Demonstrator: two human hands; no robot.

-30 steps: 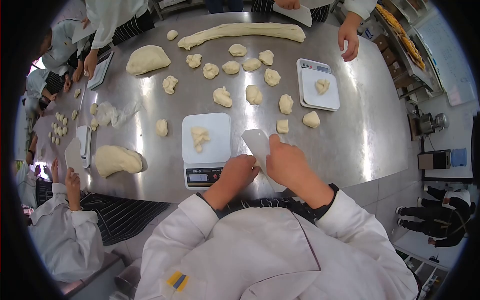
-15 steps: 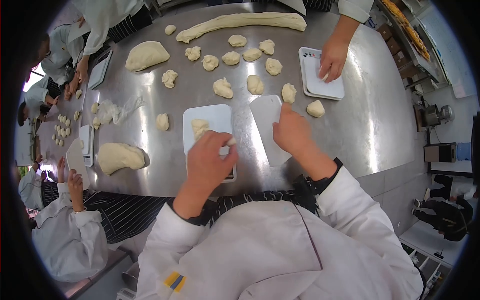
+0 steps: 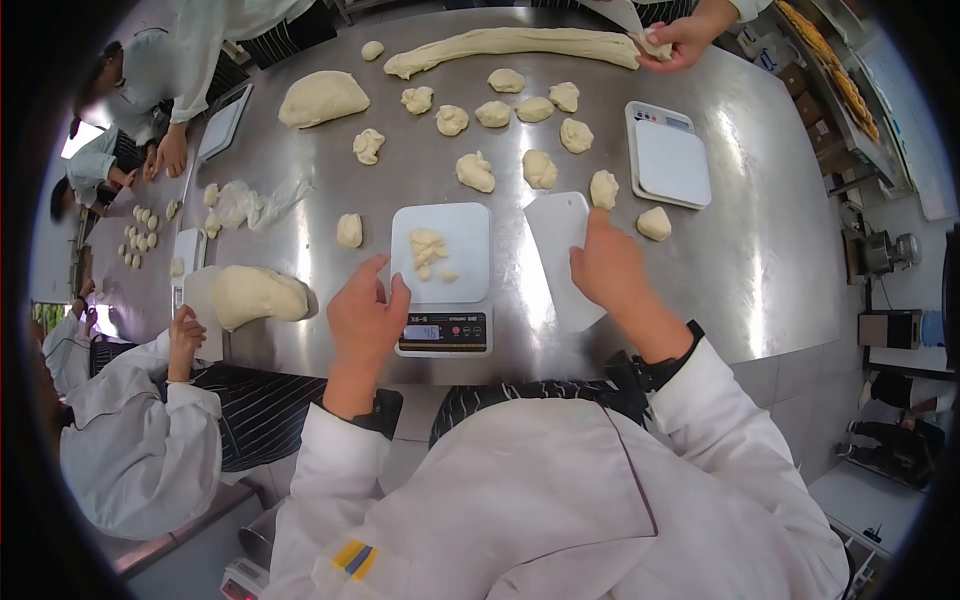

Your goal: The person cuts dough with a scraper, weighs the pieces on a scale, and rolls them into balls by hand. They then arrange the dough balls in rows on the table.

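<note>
My left hand [image 3: 366, 315] is beside the left edge of a white kitchen scale [image 3: 474, 235], its thumb and fingers apart with nothing in them. On the scale's plate lies a piece of dough [image 3: 426, 245] with a few small bits next to it. A lit display faces me at the front of the scale. To the right, my right hand [image 3: 607, 262] grips the edge of a flat pale dough scraper [image 3: 556, 255] that rests on the steel table. A dough lump [image 3: 604, 189] sits just beyond my right fingertips, and another [image 3: 654, 224] lies to the right.
Several dough lumps [image 3: 475, 172] are scattered ahead. A long dough roll [image 3: 510, 42] lies at the back, with a co-worker's hand [image 3: 680, 42] at its right end holding dough. A second scale [image 3: 672, 160] stands right. Large dough masses [image 3: 260, 297] and a plastic bag [image 3: 245, 205] lie left.
My left hand has drawn back leftward from over the scale and let go of a small dough bit. The co-worker's hand has moved from the other scale to the dough roll.
</note>
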